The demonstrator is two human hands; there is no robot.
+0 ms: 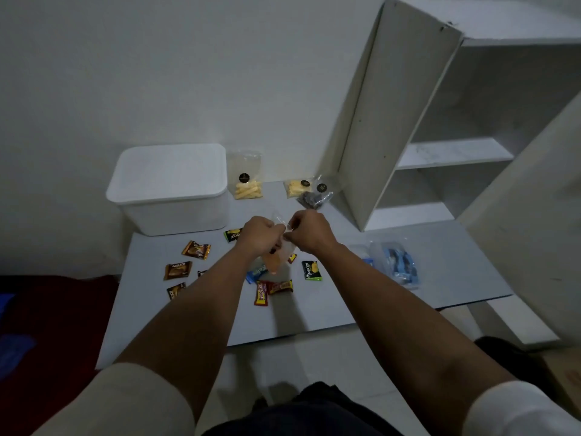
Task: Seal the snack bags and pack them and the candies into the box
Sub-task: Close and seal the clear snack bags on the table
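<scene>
Both forearms reach forward over the desk (pixel 345 297), bare from pushed-up pale sleeves, and the hands meet above its middle. The left hand (pixel 258 236) is fisted, its fingers curled round the neck of a clear snack bag (pixel 278 258) with orange contents, which hangs below the fist, clear of the desk. The right hand (pixel 309 232) is knuckles-up, its fingers pinching the top edge of the same bag, just beside the left hand.

On the desk, a white box (pixel 171 188) with its lid on stands at the far left corner, against the wall. Just right of it, one clear bag of pale sticks (pixel 246 180) stands upright against the wall. Further right lie a bag of yellow pieces (pixel 297 187) and a bag of dark pieces (pixel 316 198), touching each other. Wrapped candies are scattered beneath and around the arms: brown packets (pixel 177 270) to the left, a green packet (pixel 311 270) to the right, red ones (pixel 261 293) nearest the person. A clear packet of blue items (pixel 397 265) lies at the right.

A white shelf unit (pixel 440 152) stands on the far right of the desk. The wall behind is plain white. A dark red surface (pixel 56 316) lies left of the desk.
</scene>
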